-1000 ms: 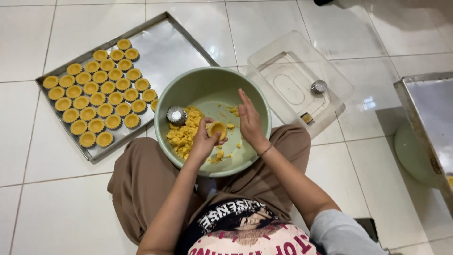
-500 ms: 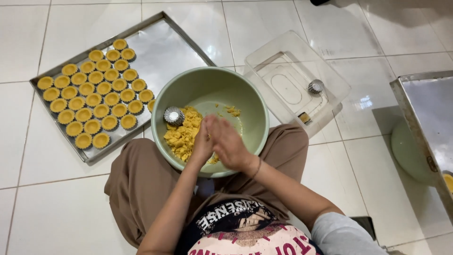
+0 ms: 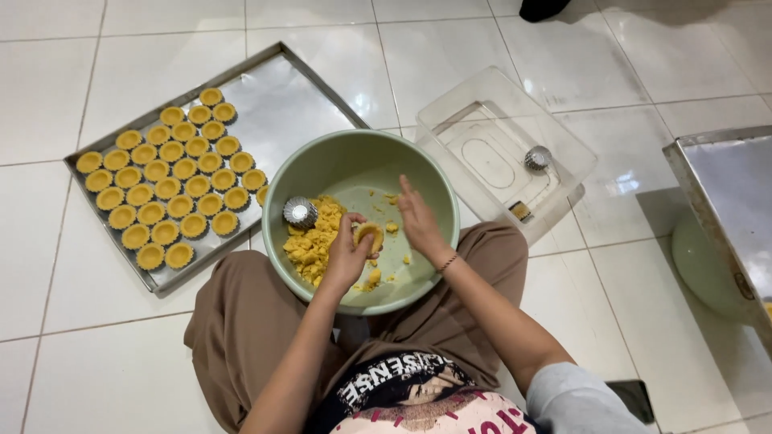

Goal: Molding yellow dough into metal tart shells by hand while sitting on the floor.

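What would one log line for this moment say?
left hand: holds dough piece | right hand: open, above it | green bowl: dough, metal mould | tray: tart shells

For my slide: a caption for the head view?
Left hand holds a yellow dough piece over the green bowl.

A small rectangular yellow and black label (image 3: 520, 210) sits inside the clear plastic container (image 3: 563, 145) on the floor.
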